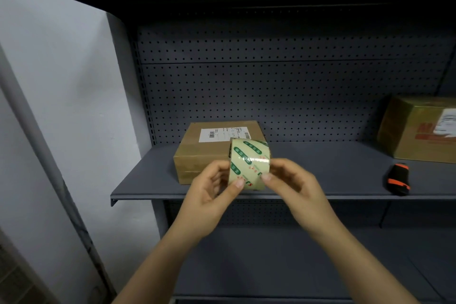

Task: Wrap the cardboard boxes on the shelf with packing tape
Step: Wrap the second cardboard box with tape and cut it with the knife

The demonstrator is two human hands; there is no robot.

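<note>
Two bare hands hold a roll of packing tape (249, 164) up in front of a grey metal shelf (148, 180). The left hand (209, 187) curls round the roll's left side with its thumb on the printed band. The right hand (293, 180) pinches the lower right edge between thumb and fingertip, probably feeling for the loose end, though no free end can be made out.

The roll's core runs left to right between the hands, its broad band facing the camera. Directly beyond it, slightly to the left, a cardboard box (197, 155) lies flat on the shelf with its label (224, 134) facing up. The left hand is the nearer of the two to it.

A second box (414, 131) stands well apart at the far right, on the right hand's side. A black-and-orange tool (397, 178), probably a cutter, lies near the shelf's front edge between the two boxes.
</note>
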